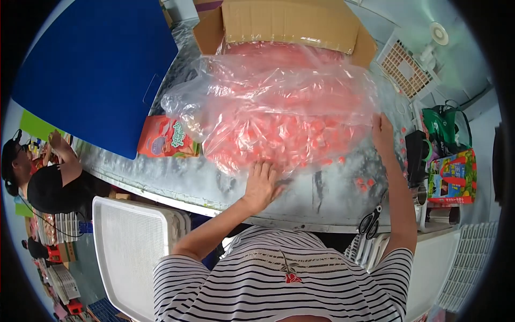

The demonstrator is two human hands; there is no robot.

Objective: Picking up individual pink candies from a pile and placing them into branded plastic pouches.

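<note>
A large clear plastic bag [257,88] full of small red and pink pieces [289,137] lies spread on the table, its far part reaching into an open cardboard box [289,21]. My left hand [261,185] is at the bag's near edge, fingers bent over the plastic and thumb to the right. My right hand [382,133] is closed on the bag's right edge, with part of the grip hidden. A few loose red pieces [365,184] lie on the table between the bag and my right forearm.
Left of the bag are a red printed pouch [167,137] and a big blue panel [96,70]. Black-handled scissors [370,222] rest at the table's front edge. On the right stand a white basket [407,67], a fan and a green bag [446,129]. White trays [134,247] stand below; another person is far left.
</note>
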